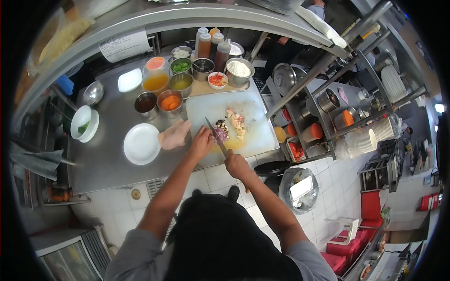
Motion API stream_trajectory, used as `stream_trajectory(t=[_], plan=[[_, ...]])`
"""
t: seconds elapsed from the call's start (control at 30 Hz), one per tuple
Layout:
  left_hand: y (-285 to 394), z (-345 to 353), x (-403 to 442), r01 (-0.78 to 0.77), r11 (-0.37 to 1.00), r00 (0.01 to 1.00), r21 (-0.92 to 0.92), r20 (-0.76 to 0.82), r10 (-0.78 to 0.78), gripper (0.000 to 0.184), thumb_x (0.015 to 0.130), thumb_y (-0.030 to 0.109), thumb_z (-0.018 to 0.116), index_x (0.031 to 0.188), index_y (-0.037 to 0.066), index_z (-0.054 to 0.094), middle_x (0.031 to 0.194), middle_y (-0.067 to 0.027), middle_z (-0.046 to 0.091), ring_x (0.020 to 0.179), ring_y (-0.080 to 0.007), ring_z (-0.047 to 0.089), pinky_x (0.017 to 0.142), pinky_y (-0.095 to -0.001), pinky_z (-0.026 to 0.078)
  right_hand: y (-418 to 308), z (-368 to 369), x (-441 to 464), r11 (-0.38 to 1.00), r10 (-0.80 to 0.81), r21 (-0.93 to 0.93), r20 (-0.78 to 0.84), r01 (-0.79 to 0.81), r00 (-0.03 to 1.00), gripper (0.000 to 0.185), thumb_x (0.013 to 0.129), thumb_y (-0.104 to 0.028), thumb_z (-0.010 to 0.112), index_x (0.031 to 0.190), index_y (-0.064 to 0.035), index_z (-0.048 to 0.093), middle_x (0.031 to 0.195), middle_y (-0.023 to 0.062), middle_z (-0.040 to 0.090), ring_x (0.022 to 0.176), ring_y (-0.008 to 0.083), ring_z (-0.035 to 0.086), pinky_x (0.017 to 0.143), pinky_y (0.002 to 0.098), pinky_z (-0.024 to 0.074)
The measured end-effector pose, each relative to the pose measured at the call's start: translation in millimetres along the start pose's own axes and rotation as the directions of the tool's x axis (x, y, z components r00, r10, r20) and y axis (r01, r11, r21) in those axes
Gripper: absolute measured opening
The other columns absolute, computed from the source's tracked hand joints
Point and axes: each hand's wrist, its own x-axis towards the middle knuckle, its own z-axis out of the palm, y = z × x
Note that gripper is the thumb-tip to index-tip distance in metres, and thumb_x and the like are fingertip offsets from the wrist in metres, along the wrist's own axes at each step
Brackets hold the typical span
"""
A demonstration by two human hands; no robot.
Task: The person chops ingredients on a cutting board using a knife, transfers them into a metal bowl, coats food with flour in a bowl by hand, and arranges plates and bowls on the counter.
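Chopping looks like the step in hand. Right hand (238,166), nearest, wrapped round the handle of a knife (217,137). Left hand (201,142) bunched beside chopped purple onion (223,136); can't tell if it grips any. Knife is over the board (258,129), long axis slanting away and leftward, tip pointing far-left. Next cut likely calls for fingertips tucked clear of the blade. Farther: bottles (204,46).
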Motion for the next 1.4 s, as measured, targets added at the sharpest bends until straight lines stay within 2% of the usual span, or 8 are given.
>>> stream_trajectory(t=[0.2, 0.4, 0.77, 0.9, 1.0, 1.1, 1.3, 1.4], plan=[[56, -24, -12, -0.04, 0.987, 0.98, 0.158, -0.184, 0.07, 0.046, 0.088, 0.009, 0.065, 0.134, 0.007, 0.058, 0.132, -0.0181, 0.052, 0.121, -0.0378, 0.053, 0.1, -0.049, 0.043, 6, -67, -22, 0.984, -0.022, -0.177, -0.084, 0.007, 0.996, 0.029, 0.092, -0.02, 0.058, 0.113, -0.0008, 0.051, 0.086, 0.0301, 0.068, 0.079, 0.0482, 0.069, 0.074, 0.057, 0.0556], [124, 3, -23, -0.249, 0.923, 0.954, 0.293, 0.241, 0.181, 0.055, 0.097, 0.04, 0.063, 0.149, 0.027, 0.052, 0.165, -0.0148, 0.023, 0.152, -0.0415, 0.019, 0.121, -0.0608, 0.016, 31, -92, -26, 0.95, -0.05, -0.312, -0.146, 0.002, 0.988, 0.033, 0.089, -0.015, 0.06, 0.118, -0.0017, 0.051, 0.099, 0.0269, 0.065, 0.08, 0.0423, 0.071, 0.071, 0.0495, 0.0587], [61, 29, 4, -0.077, 0.856, 0.996, 0.511, 0.082, 0.041, 0.053, 0.101, 0.04, 0.056, 0.148, 0.017, 0.052, 0.166, -0.0141, 0.024, 0.152, -0.0402, 0.019, 0.121, -0.0623, 0.013, 105, -159, -71, 0.96, -0.015, -0.278, -0.119, -0.018, 0.993, 0.049, 0.078, -0.015, 0.076, 0.12, -0.0076, 0.051, 0.097, 0.0235, 0.066, 0.081, 0.0418, 0.071, 0.07, 0.0481, 0.0584], [74, 27, 10, 0.038, 0.893, 0.998, 0.449, -0.057, -0.014, 0.06, 0.101, 0.04, 0.055, 0.151, 0.009, 0.046, 0.164, -0.0148, 0.027, 0.151, -0.0412, 0.022, 0.121, -0.0616, 0.014, 143, -175, -78, 0.991, -0.081, 0.109, 0.067, 0.074, 0.994, 0.035, 0.09, -0.019, 0.069, 0.119, -0.0062, 0.054, 0.085, 0.0238, 0.071, 0.071, 0.0363, 0.071, 0.065, 0.0433, 0.0574], [115, 39, 6, -0.188, 0.938, 0.982, 0.29, 0.079, 0.172, 0.065, 0.102, 0.043, 0.053, 0.155, 0.009, 0.039, 0.165, -0.0162, 0.026, 0.152, -0.0398, 0.022, 0.123, -0.0582, 0.013, 142, -155, -67, 0.708, 0.061, 0.648, 0.34, -0.281, 0.938, 0.027, 0.101, -0.023, 0.06, 0.118, -0.0033, 0.054, 0.079, 0.0153, 0.072, 0.053, 0.0177, 0.06, 0.056, 0.0305, 0.0523], [166, 52, 1, -0.305, 0.913, 0.924, 0.271, 0.316, 0.215, 0.07, 0.102, 0.046, 0.052, 0.156, 0.006, 0.036, 0.166, -0.0177, 0.023, 0.154, -0.0363, 0.02, 0.124, -0.055, 0.012, 128, -142, -59, 0.552, 0.016, 0.732, 0.469, -0.399, 0.883, 0.025, 0.104, -0.024, 0.054, 0.117, -0.0026, 0.053, 0.082, 0.0127, 0.071, 0.053, 0.0118, 0.055, 0.053, 0.027, 0.0497], [118, 54, -2, -0.106, 0.844, 0.983, 0.526, 0.184, 0.008, 0.07, 0.104, 0.043, 0.048, 0.156, -0.001, 0.032, 0.168, -0.0153, 0.018, 0.156, -0.0328, 0.015, 0.125, -0.0539, 0.011, 140, -140, -58, 0.413, 0.102, 0.793, 0.448, -0.447, 0.888, 0.025, 0.102, -0.021, 0.053, 0.118, -0.0027, 0.053, 0.083, 0.0138, 0.071, 0.053, 0.0135, 0.055, 0.053, 0.0285, 0.0497], [95, 43, -5, 0.009, 0.917, 1.0, 0.4, 0.019, -0.018, 0.059, 0.106, 0.036, 0.046, 0.152, 0.0, 0.04, 0.165, -0.0161, 0.029, 0.153, -0.0329, 0.023, 0.125, -0.0506, 0.015, 158, -126, -41, 0.883, 0.132, 0.459, -0.039, -0.099, 0.991, 0.025, 0.1, -0.019, 0.055, 0.116, -0.0001, 0.056, 0.085, 0.0204, 0.072, 0.062, 0.0313, 0.065, 0.059, 0.0436, 0.0528]])
